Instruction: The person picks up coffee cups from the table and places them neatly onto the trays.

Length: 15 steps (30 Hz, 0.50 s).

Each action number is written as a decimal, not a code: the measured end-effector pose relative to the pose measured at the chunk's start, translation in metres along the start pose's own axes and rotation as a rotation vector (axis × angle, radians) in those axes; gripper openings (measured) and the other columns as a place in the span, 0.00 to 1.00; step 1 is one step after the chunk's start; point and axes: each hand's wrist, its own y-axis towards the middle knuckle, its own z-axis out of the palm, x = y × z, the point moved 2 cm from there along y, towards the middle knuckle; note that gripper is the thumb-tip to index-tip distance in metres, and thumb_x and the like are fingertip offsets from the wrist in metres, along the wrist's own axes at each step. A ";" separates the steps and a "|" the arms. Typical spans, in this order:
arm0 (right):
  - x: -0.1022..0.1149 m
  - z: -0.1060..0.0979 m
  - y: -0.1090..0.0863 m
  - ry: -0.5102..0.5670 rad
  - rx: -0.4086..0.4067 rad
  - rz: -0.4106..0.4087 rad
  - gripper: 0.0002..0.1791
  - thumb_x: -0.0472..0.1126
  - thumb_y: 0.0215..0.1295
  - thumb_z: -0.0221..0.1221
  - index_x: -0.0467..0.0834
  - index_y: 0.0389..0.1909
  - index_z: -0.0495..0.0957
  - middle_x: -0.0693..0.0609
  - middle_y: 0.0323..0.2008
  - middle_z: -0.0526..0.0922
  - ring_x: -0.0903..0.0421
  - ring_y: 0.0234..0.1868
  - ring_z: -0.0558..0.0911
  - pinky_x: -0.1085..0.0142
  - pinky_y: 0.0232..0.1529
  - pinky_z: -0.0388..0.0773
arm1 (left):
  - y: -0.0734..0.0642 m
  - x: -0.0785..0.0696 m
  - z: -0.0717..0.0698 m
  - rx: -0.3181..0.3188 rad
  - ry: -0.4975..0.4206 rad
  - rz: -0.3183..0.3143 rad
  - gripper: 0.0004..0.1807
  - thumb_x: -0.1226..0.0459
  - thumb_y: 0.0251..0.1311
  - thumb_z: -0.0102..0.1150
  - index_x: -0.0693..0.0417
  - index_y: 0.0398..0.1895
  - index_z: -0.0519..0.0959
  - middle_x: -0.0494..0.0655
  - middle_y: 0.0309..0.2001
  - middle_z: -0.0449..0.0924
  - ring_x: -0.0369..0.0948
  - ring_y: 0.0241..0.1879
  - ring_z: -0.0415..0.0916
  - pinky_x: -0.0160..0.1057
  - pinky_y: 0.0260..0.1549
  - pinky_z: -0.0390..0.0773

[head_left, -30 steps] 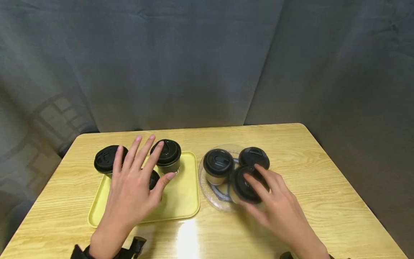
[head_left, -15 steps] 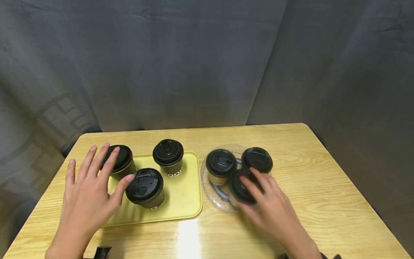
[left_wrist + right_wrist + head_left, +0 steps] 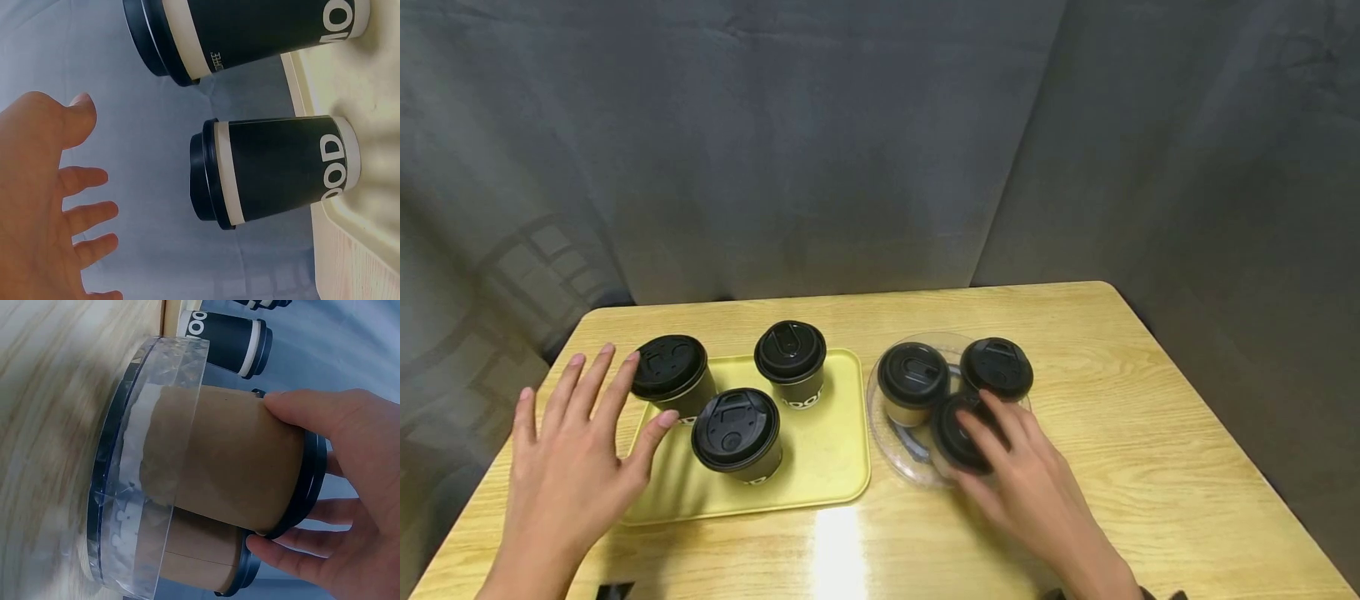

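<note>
My right hand (image 3: 1030, 479) grips a brown paper coffee cup (image 3: 231, 456) by its black lid. The thumb lies at the lid's edge and the fingers reach around the far side. This cup stands tilted in a round clear plastic container (image 3: 128, 550). Two more lidded cups share the container: one at the left (image 3: 913, 379) and one at the back right (image 3: 997, 368). My left hand (image 3: 568, 471), fingers spread and holding nothing, hovers over the left edge of a yellow tray (image 3: 831, 467). Closest to it is a black coffee cup (image 3: 672, 371).
On the tray stand two other black lidded cups, one at the front (image 3: 735, 433) and one at the back (image 3: 790, 354). Tray and container sit side by side on a wooden table (image 3: 1150, 433). A grey curtain (image 3: 850, 150) hangs behind the table.
My left hand has moved left, away from over the middle of the tray, uncovering the cups there. The right hand has stayed at the front cup in the container, shifting only slightly.
</note>
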 end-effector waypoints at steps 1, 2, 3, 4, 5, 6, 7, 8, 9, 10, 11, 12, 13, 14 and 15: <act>0.000 0.000 0.000 -0.003 0.001 0.001 0.36 0.54 0.44 0.69 0.45 0.57 0.77 0.37 0.64 0.72 0.41 0.58 0.75 0.46 0.43 0.83 | -0.001 0.001 0.000 -0.004 -0.001 0.001 0.39 0.44 0.65 0.53 0.47 0.75 0.57 0.55 0.76 0.53 0.53 0.78 0.42 0.65 0.73 0.33; 0.000 0.000 0.000 -0.004 0.000 0.001 0.36 0.53 0.44 0.70 0.45 0.57 0.77 0.38 0.64 0.72 0.41 0.58 0.75 0.46 0.43 0.83 | -0.001 0.002 0.000 -0.009 0.000 0.001 0.39 0.44 0.65 0.53 0.47 0.75 0.57 0.55 0.76 0.54 0.53 0.78 0.42 0.66 0.73 0.33; 0.000 0.000 0.000 -0.007 -0.003 -0.001 0.36 0.53 0.44 0.70 0.45 0.57 0.77 0.38 0.64 0.73 0.41 0.57 0.75 0.46 0.43 0.83 | -0.002 0.003 0.000 -0.010 0.001 0.000 0.39 0.43 0.65 0.53 0.48 0.75 0.57 0.55 0.76 0.54 0.53 0.78 0.42 0.66 0.73 0.33; 0.000 0.001 0.001 -0.010 -0.006 -0.003 0.36 0.52 0.44 0.70 0.45 0.57 0.77 0.38 0.64 0.73 0.41 0.57 0.75 0.46 0.43 0.83 | -0.002 0.004 0.000 -0.010 0.002 -0.003 0.39 0.43 0.65 0.53 0.48 0.75 0.57 0.55 0.76 0.54 0.53 0.78 0.42 0.66 0.73 0.33; 0.000 0.001 0.001 -0.014 -0.008 -0.005 0.36 0.52 0.44 0.70 0.45 0.58 0.77 0.38 0.64 0.73 0.40 0.57 0.75 0.46 0.42 0.83 | -0.003 0.005 0.000 -0.010 0.004 -0.005 0.39 0.43 0.65 0.53 0.48 0.75 0.57 0.55 0.76 0.54 0.53 0.78 0.42 0.66 0.73 0.32; 0.000 0.001 0.002 -0.015 -0.008 -0.006 0.36 0.51 0.44 0.71 0.45 0.58 0.77 0.38 0.64 0.72 0.41 0.57 0.75 0.46 0.42 0.83 | -0.003 0.006 0.000 -0.007 0.005 -0.009 0.39 0.44 0.65 0.52 0.48 0.75 0.57 0.55 0.76 0.53 0.52 0.78 0.41 0.66 0.72 0.32; 0.000 0.002 0.003 -0.017 -0.007 -0.007 0.36 0.51 0.44 0.71 0.45 0.58 0.77 0.38 0.64 0.72 0.41 0.57 0.75 0.46 0.43 0.83 | -0.004 0.007 0.000 -0.006 0.007 -0.012 0.39 0.44 0.65 0.52 0.48 0.75 0.57 0.55 0.76 0.53 0.52 0.78 0.40 0.66 0.72 0.32; 0.000 0.002 0.004 -0.020 -0.008 -0.008 0.36 0.51 0.44 0.71 0.45 0.58 0.77 0.38 0.64 0.72 0.40 0.57 0.75 0.46 0.43 0.83 | -0.004 0.008 0.000 -0.002 0.010 -0.016 0.39 0.44 0.65 0.52 0.48 0.75 0.56 0.55 0.76 0.53 0.52 0.78 0.40 0.66 0.72 0.31; 0.000 0.002 0.004 -0.025 -0.007 -0.008 0.36 0.51 0.44 0.71 0.45 0.59 0.76 0.38 0.65 0.72 0.40 0.57 0.75 0.46 0.43 0.83 | -0.005 0.009 0.000 0.004 0.012 -0.020 0.40 0.43 0.65 0.52 0.48 0.76 0.56 0.55 0.76 0.52 0.52 0.78 0.39 0.66 0.72 0.31; 0.000 0.003 0.005 -0.028 -0.003 -0.006 0.37 0.51 0.45 0.71 0.45 0.59 0.76 0.38 0.65 0.72 0.40 0.58 0.75 0.46 0.44 0.83 | -0.005 0.010 0.000 0.010 0.015 -0.024 0.40 0.43 0.65 0.52 0.48 0.76 0.56 0.55 0.77 0.52 0.52 0.79 0.38 0.66 0.72 0.30; 0.000 0.004 0.005 -0.031 0.001 -0.004 0.37 0.52 0.45 0.71 0.45 0.59 0.76 0.38 0.65 0.72 0.40 0.58 0.75 0.46 0.45 0.82 | -0.005 0.011 0.000 0.018 0.019 -0.029 0.40 0.43 0.65 0.51 0.49 0.76 0.55 0.56 0.77 0.51 0.52 0.79 0.38 0.67 0.72 0.30; 0.000 0.004 0.005 -0.032 0.004 -0.004 0.37 0.52 0.45 0.71 0.45 0.59 0.76 0.38 0.65 0.71 0.39 0.58 0.75 0.45 0.46 0.82 | -0.006 0.012 0.000 0.026 0.022 -0.035 0.40 0.43 0.65 0.51 0.49 0.76 0.55 0.56 0.77 0.51 0.52 0.79 0.37 0.67 0.72 0.29; 0.000 0.004 0.005 -0.035 0.010 -0.003 0.37 0.53 0.46 0.71 0.45 0.60 0.76 0.38 0.65 0.71 0.39 0.58 0.75 0.45 0.47 0.81 | -0.007 0.013 0.000 0.034 0.026 -0.040 0.40 0.43 0.65 0.51 0.49 0.76 0.55 0.56 0.77 0.50 0.52 0.79 0.37 0.67 0.72 0.29; 0.000 0.004 0.005 -0.041 0.021 -0.001 0.39 0.55 0.46 0.71 0.45 0.61 0.75 0.37 0.66 0.70 0.38 0.59 0.75 0.45 0.49 0.80 | -0.008 0.014 0.000 0.043 0.029 -0.047 0.41 0.42 0.65 0.51 0.49 0.76 0.55 0.56 0.77 0.50 0.52 0.79 0.36 0.67 0.72 0.28; 0.000 0.003 0.004 -0.051 0.037 0.002 0.40 0.58 0.48 0.69 0.46 0.62 0.74 0.37 0.67 0.69 0.38 0.60 0.74 0.44 0.50 0.79 | -0.009 0.016 -0.001 0.049 0.032 -0.052 0.41 0.42 0.65 0.50 0.49 0.76 0.54 0.56 0.77 0.50 0.52 0.79 0.36 0.67 0.71 0.28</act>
